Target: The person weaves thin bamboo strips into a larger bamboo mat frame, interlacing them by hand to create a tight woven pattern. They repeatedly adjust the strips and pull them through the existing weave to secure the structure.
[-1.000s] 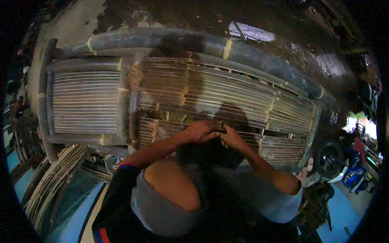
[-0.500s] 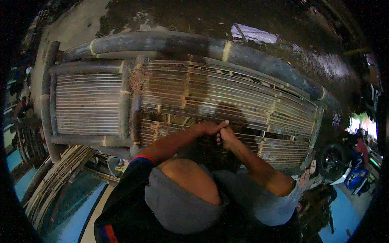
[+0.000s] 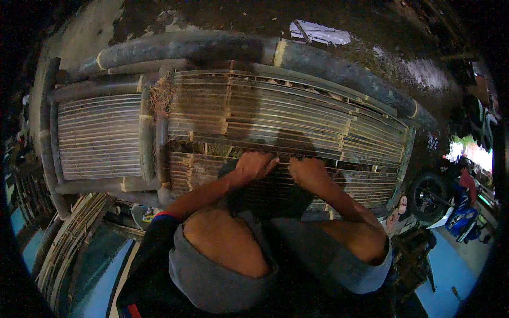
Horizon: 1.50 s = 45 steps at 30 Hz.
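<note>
Bamboo slats (image 3: 275,119) hide fingertips of left hand (image 3: 254,165), right hand (image 3: 307,170).

dark muddy ground (image 3: 222,16), big bamboo slat frame (image 3: 297,114) lying flat on it

Dim, bluish cast; daylight glare at right; fisheye edges bend into black.

Left hand (image 3: 255,165) and right hand (image 3: 306,170) drawn slightly apart, no longer meeting at one spot on the bamboo slat panel (image 3: 286,124); a small gap now open between them. Fingertips shifted up to the slat edge by the dark gap. Bent knees (image 3: 228,249) risen higher into view.
</note>
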Motion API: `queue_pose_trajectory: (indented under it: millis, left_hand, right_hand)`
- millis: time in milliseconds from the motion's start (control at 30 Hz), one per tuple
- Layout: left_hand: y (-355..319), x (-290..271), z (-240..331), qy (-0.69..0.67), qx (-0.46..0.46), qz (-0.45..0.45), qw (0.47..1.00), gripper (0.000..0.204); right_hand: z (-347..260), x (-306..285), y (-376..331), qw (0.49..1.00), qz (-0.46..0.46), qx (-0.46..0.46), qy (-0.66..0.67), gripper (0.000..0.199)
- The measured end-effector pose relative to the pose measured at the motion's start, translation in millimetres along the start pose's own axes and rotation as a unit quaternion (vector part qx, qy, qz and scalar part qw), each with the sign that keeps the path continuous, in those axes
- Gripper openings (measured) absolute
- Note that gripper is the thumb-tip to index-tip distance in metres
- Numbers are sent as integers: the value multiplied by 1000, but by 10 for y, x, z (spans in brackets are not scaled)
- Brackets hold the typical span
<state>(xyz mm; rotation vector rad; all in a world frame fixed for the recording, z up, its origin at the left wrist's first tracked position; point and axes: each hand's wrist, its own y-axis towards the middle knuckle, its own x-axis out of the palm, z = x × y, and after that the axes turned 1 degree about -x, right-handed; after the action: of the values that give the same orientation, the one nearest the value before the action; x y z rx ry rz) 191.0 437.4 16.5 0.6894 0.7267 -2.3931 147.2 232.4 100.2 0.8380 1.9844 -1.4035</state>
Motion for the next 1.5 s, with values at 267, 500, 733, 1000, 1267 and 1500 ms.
queue_pose_trajectory:
  millis: [267,500,733,1000,1267,1500]
  left_hand:
    - [47,38,126,-23,-51,-60,997,34]
    - [-195,18,74,-99,125,94,983,23]
    - [-229,-32,-87,-79,169,28,982,15]
    - [-201,-67,-69,-119,152,2,981,22]
    - [1,-96,11,-30,-56,-117,991,41]
    - [65,-36,-49,-20,-82,-166,982,49]
  right_hand:
    - [97,298,-111,955,57,47,288,25]
    - [7,1381,160,874,226,49,427,20]
    - [-192,737,-9,954,120,79,265,13]
    - [-101,381,-246,930,180,-177,266,26]
    - [-34,-974,-835,896,-184,-91,393,37]
    - [53,-1510,-1021,903,-22,-209,375,19]
